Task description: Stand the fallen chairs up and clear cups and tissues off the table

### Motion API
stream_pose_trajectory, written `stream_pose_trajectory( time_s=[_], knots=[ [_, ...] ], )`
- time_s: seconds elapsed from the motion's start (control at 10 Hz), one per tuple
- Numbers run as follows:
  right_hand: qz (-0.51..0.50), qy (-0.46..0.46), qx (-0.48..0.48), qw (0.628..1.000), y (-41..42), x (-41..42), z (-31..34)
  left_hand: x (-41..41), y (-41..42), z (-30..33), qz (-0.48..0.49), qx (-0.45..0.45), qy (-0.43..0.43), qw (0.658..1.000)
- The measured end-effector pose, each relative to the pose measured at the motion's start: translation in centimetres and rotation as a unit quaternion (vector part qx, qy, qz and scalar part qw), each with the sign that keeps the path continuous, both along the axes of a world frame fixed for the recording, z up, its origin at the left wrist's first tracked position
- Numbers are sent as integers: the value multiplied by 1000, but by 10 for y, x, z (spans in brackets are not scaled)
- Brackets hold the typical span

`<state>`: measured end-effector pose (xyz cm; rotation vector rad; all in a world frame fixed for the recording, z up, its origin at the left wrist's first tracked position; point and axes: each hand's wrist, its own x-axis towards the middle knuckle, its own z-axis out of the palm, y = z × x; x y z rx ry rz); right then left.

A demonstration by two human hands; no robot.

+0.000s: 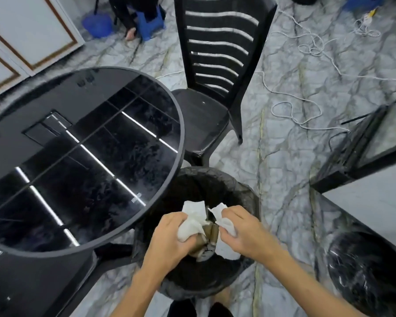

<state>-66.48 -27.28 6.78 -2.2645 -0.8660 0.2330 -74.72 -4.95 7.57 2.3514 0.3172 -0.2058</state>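
Both my hands hover over a black-lined trash bin (192, 179) on the floor. My left hand (169, 239) grips a crumpled white tissue (192, 223) together with brown paper cups (209, 234). My right hand (245, 234) grips another white tissue (225, 221). The round black glass table (82, 156) on the left shows no cups or tissues on its top. A black slatted chair (215, 72) stands upright behind the bin.
A second black-bagged bin (366, 271) sits at the lower right beside a white table (375, 197). White cable (306, 46) snakes over the marble floor. A seated person on a blue stool (149, 24) and a blue bucket (97, 25) are far back.
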Motion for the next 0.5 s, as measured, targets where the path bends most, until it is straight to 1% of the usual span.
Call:
stream_pose_trajectory(
  time_s=[0.2,0.3,0.4,0.5],
  knots=[
    [-50,47,-21,997,12,-20,-73,1,-7,-57,11,-2,48,999],
    [-40,70,-34,996,22,-24,-99,2,-3,-82,-4,5,74,997],
    [-53,71,-55,994,26,-27,-113,-4,3,-98,-20,19,56,998],
    [-69,76,-82,991,27,-26,-123,-2,6,-107,-10,26,46,999]
  ],
)
